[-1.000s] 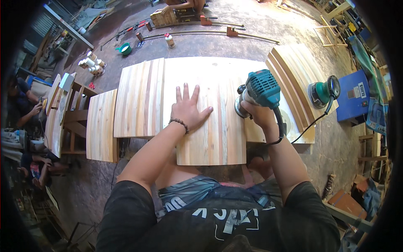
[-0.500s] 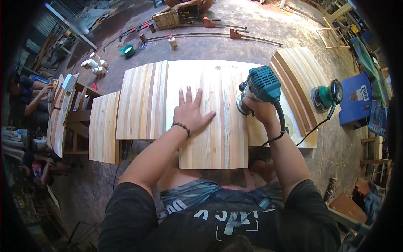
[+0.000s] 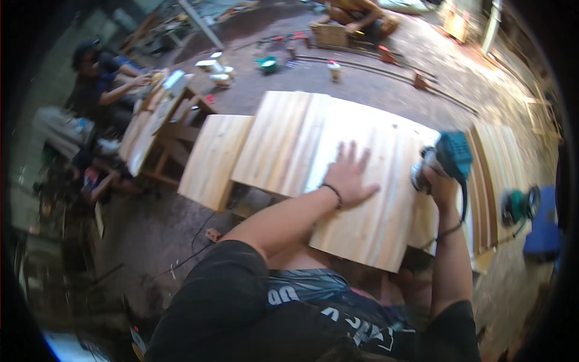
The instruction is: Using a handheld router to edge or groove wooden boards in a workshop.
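A striped wooden panel (image 3: 365,234) lies before the person, its near edge toward the body. The left hand (image 3: 351,179) rests on the panel near its left side, fingers spread wide and pointing away, thumb stretched right. At the panel's right edge, the right hand (image 3: 442,186) curls its fingers around the lower body of a teal power tool (image 3: 455,154); whether the tool's base touches the panel cannot be told. Between the hands, the striped top runs uncovered.

Left of the panel are a wide striped board (image 3: 274,145), then a smaller board (image 3: 214,158). To the panel's right, past the tool, are stacked boards (image 3: 499,158), a green sander (image 3: 514,207) and a blue box (image 3: 543,228).

Beyond the panel's far edge, a stretch of floor (image 3: 386,92) runs to a bottle (image 3: 334,71) and long bar clamps (image 3: 369,66). Far left of the panel, a co-worker (image 3: 99,84) sits at a bench (image 3: 181,117); past the clamps, another person (image 3: 356,17) crouches.
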Demonstrator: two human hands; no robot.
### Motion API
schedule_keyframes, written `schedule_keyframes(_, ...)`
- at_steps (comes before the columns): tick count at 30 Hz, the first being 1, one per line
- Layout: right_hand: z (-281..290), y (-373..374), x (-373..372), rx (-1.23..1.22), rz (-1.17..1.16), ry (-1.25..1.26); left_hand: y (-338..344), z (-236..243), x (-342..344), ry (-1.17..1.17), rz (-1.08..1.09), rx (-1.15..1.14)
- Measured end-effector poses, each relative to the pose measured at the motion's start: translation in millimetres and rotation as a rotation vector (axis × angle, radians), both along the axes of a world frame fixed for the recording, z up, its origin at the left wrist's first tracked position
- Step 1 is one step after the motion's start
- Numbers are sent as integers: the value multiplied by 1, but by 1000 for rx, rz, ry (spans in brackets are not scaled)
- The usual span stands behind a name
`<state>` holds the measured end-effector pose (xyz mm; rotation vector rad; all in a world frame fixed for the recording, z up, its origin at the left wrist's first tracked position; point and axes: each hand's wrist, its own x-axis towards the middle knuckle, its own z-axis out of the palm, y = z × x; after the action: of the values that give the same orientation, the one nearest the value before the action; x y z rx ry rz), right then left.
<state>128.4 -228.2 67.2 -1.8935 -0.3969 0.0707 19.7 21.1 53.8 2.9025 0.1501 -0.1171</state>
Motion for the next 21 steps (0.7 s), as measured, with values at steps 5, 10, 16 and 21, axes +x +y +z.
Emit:
schedule_keyframes(5,-14,3,14,101,-80,-76,-1,12,-2,70,12,-31)
schedule_keyframes(10,-18,3,23,101,-53,18,-1,17,-1,108,1,20)
schedule_keyframes(16,-17,6,29,70,-67,-204,0,12,-1,103,-13,3)
schedule_keyframes(21,-18,6,39,20,-52,-148,1,9,0,50,-24,5)
